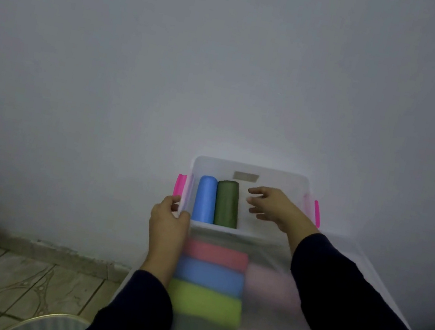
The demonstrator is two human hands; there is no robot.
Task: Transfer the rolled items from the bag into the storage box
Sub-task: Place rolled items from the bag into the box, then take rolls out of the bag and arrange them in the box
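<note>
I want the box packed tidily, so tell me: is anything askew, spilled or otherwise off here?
Nothing stands out. The blue roll and dark green roll lie side by side, parallel, at the left of the storage box. The left hand holds its near-left corner; the right hand is open over the bare side.

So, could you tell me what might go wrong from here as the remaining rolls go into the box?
1. The storage box sits at the far end of the surface, steadied only by the left hand at its near-left corner; a push might slide it.
2. The right hand hovers open beside the green roll; a knock could loosen it or the blue roll.
3. The view is blurred, so the bag's rolls are hard to judge.
</note>
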